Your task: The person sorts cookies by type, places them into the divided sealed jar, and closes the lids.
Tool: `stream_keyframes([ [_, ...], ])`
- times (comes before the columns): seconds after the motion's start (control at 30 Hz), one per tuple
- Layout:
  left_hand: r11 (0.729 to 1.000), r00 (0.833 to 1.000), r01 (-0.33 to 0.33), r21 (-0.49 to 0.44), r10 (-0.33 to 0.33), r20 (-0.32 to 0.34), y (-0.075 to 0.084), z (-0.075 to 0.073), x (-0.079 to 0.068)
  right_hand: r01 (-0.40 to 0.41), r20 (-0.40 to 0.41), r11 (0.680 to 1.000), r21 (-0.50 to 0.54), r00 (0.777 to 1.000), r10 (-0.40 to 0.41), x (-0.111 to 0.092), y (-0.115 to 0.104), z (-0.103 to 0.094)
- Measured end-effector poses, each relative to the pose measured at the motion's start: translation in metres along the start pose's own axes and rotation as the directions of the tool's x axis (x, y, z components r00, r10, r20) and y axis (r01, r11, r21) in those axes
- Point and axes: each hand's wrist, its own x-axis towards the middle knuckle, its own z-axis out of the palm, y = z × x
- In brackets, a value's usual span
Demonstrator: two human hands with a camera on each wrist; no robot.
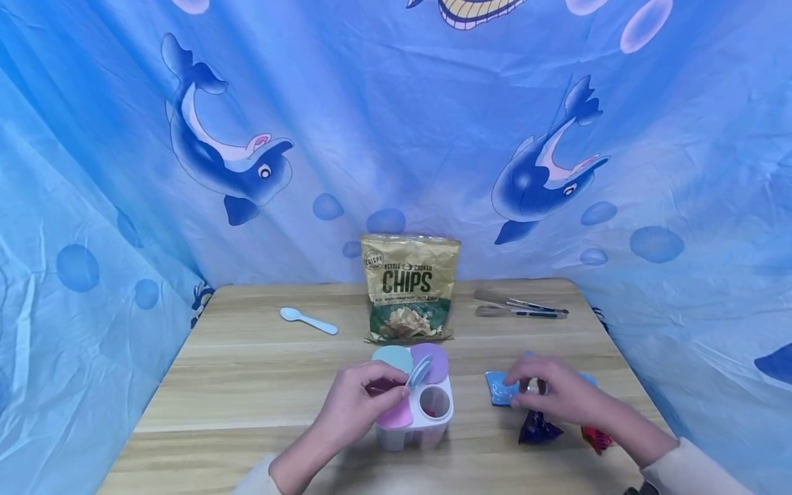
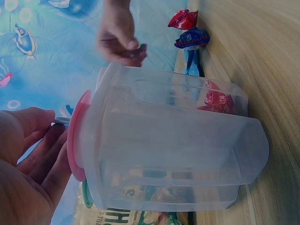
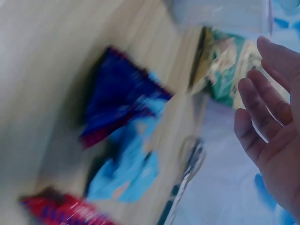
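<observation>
Right wrist view | navy packet [image 3: 119, 91] blurred | red packet [image 3: 65, 211] cropped

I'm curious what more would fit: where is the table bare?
The widest bare patch lies left of the left hand, nearer than the spoon. A narrow strip runs between the container and the blue packet. Crowded: around the right hand, with that packet, a dark blue wrapper and a red wrapper.

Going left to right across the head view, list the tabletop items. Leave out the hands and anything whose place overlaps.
Light-blue plastic spoon → translucent white plastic four-cup container → dark-blue shiny wrapped packet → small red shiny wrapped packet.
</observation>
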Motion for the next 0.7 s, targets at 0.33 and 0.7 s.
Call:
stream_keyframes([
  [0.33, 1.0, 1.0, -0.002, 0.006, 0.002, -0.001, 0.002, -0.001, 0.0, -0.096, 0.091, 0.995, -0.009, 0.991, 0.097, -0.035, 0.031, -0.001],
  [0.7, 1.0, 1.0, -0.01, 0.01, 0.01, 0.0, 0.002, 0.0, 0.0, -0.111, 0.149, 0.994, 0.016, 0.983, 0.107, -0.048, 0.049, 0.014],
])
